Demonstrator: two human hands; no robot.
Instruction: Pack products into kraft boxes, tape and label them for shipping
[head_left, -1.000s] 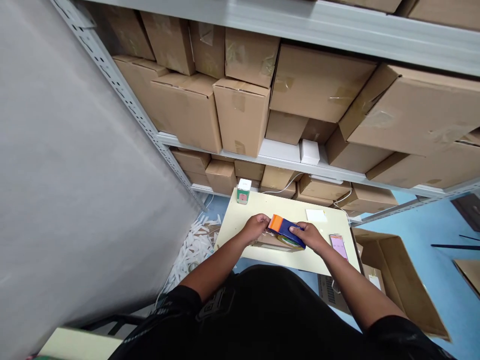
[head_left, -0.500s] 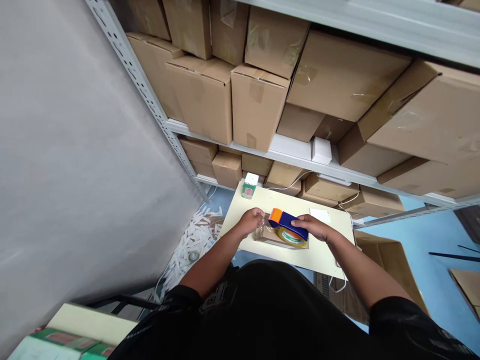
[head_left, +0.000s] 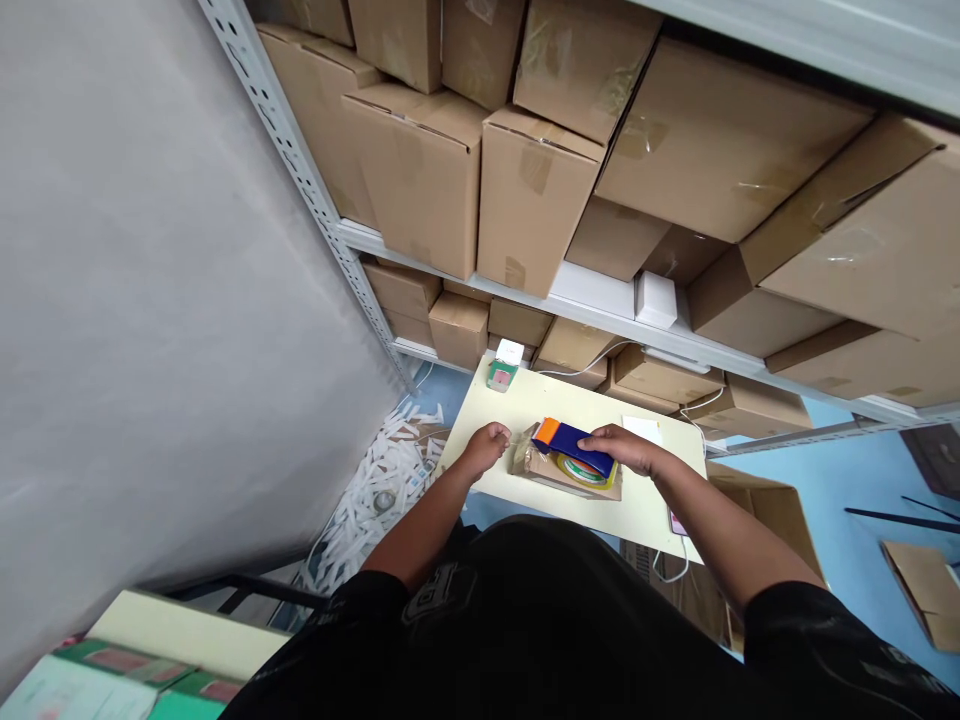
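Note:
My right hand (head_left: 616, 446) grips a blue tape dispenser (head_left: 583, 447) with an orange front and a yellow-edged tape roll. The dispenser lies over the top of a small cardboard box (head_left: 559, 478) on the cream table (head_left: 480, 410). Clear tape shows at the box's left end. My left hand (head_left: 489, 446) is just left of the box, apart from it, its fingers curled together. Whether anything is pinched in them is hidden.
A green and white small box (head_left: 503, 368) stands at the table's far left corner. Behind rises a metal shelf (head_left: 592, 312) of cardboard boxes. White scraps (head_left: 382, 490) cover the floor at left. An open carton (head_left: 772, 505) stands right of the table.
My left hand has come away from the box's left end, moving left. The right hand and the dispenser stay over the box, with the dispenser slightly more flat. The view has shifted a little.

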